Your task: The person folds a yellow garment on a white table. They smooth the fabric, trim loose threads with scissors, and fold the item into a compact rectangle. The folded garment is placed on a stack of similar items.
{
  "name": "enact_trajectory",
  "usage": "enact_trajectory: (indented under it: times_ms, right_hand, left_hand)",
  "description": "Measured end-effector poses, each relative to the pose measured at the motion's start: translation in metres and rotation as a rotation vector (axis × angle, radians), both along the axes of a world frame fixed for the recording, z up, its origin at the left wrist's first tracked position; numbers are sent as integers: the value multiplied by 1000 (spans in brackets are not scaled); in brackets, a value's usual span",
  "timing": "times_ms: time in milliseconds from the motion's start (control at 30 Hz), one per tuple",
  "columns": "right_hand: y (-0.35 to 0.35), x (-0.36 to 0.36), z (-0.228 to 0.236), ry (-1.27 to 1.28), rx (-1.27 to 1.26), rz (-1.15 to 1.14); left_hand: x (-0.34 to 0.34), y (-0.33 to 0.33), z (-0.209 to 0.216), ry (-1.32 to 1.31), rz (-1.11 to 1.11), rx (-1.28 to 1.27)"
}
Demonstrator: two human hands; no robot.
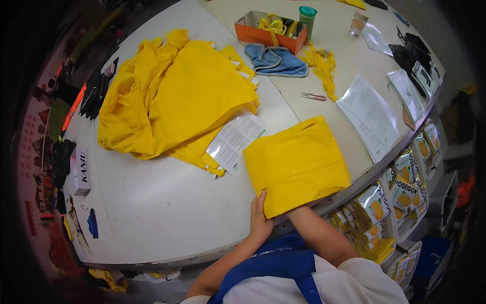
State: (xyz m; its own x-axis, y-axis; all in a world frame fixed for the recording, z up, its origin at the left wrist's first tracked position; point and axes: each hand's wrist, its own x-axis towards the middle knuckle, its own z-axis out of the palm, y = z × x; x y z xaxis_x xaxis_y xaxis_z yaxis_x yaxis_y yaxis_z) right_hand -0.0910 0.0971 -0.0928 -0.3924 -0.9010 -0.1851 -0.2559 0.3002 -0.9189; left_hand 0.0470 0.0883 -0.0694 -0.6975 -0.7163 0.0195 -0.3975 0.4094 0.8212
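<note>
The left hand, thumb uppermost, grips a folded yellow garment by its near-left corner, the long axis running rightward and slightly away from those fingers. I cannot tell how the right hand's fingers, hidden beneath, are set.

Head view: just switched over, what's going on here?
The left hand grips the lower left of a folded yellow fabric bundle at the pale table's near edge. The right forearm reaches beneath it, its hand hidden. A loose yellow fabric heap lies to the left.
</note>
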Motion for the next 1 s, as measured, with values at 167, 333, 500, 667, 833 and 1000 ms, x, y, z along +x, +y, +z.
enact_trajectory:
  times_ms: [167,333,500,667,833,1000]
  right_hand:
    - [63,-15,54,379,255,593]
    - [106,-83,135,71,255,136]
    - [92,-104,54,823,146,-34]
    - [76,-95,83,901,73,-74]
    - [29,-142,88,815,-29,33]
    - [21,-169,80,394,42,21]
  left_hand:
    - [2,5,1,14,75,29]
    - [25,-7,-13,-257,-33,131]
    - [55,-55,-12,-205,-180,207]
    - [33,-54,55,-326,-168,-108]
    - [-40,-46,38,-214,20,-210]
    - [-68,-56,32,-273,-93,-325]
